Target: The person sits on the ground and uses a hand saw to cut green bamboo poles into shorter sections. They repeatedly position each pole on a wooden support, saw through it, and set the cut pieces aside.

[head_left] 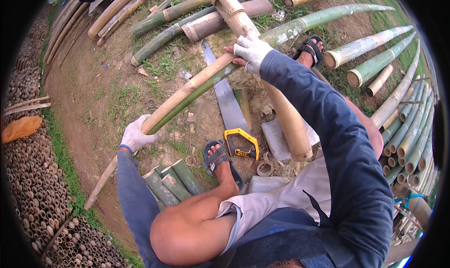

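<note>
Bamboo pole (190,86), left hand (137,134) closed around it, right hand (251,52) gripping it farther up, saw (229,106) lying below

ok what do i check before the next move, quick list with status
1. Left hand closed around the tan-and-green bamboo piece: ok.
2. Right hand holding it farther up: ok.
3. Right fingertips covered by the white glove: not ok, bare.
4. Handsaw out of both hands: ok, lying on the ground.
5. Left toes covered: not ok, bare in the sandal.
6. Bamboo piece's end near the right hand: cannot tell, hidden.
</note>
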Available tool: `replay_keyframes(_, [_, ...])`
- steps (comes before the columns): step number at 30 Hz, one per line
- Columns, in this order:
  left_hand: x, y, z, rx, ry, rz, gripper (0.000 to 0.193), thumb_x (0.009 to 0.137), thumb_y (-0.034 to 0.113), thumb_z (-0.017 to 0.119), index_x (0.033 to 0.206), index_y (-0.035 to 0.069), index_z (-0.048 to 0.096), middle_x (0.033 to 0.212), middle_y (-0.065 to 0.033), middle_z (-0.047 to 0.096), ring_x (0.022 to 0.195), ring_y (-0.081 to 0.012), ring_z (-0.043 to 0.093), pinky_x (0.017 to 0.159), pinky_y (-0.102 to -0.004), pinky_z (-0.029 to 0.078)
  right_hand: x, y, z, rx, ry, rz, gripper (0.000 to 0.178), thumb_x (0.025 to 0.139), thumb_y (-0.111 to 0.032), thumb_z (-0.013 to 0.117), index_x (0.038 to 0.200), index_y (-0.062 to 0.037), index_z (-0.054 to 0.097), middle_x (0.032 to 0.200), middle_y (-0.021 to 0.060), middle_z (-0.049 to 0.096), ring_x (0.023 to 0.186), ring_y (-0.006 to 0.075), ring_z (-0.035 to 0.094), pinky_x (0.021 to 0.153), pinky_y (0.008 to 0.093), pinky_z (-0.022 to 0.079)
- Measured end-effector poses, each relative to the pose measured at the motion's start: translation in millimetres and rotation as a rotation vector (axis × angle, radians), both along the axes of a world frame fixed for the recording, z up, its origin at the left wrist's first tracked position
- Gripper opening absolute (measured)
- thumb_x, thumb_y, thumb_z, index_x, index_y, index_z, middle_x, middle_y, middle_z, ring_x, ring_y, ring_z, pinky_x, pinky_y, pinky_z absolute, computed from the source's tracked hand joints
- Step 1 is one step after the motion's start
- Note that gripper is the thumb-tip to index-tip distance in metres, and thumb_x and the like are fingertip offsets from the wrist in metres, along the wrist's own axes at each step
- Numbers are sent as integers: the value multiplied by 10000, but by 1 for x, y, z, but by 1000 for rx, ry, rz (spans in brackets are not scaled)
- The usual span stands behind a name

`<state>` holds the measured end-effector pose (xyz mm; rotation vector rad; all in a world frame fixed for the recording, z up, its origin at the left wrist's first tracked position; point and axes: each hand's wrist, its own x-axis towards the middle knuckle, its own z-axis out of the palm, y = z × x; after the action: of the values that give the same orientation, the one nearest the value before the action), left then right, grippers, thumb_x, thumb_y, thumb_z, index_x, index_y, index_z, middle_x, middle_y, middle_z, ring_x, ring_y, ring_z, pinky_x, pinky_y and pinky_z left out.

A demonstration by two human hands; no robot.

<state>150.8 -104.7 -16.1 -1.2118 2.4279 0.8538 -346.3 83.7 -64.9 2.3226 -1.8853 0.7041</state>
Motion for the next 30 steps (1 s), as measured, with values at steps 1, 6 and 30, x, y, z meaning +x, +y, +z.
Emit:
replay_keyframes(1, [2,5,-2,-25,-8,5,787,709,440,903,1414,167,682,1190,-170,808,1115,-377,782,977,-472,604,4,4,-3,-9,-37,2,379,988,-322,797,1321,-154,724,1132,145,631,1085,415,631,961,543,535])
replay_keyframes(6, [-1,25,-9,-202,-19,-14,720,761,414,906,1381,132,672,1193,-198,799,1137,-411,769,974,-482,595,10,22,-14,38,-5,-33,515,927,-287,843,1384,-93,708,1194,163,686,1144,411,630,1029,541,513])
replay_keyframes(30, [-273,107,1,-342,304,-252,886,877,639,823,1583,163,574,1428,-205,710,1290,-413,690,1098,-503,548,281,236,-165,559,-216,-161,489,831,-347,855,1259,-148,726,1275,211,627,1206,494,610,1008,671,515])
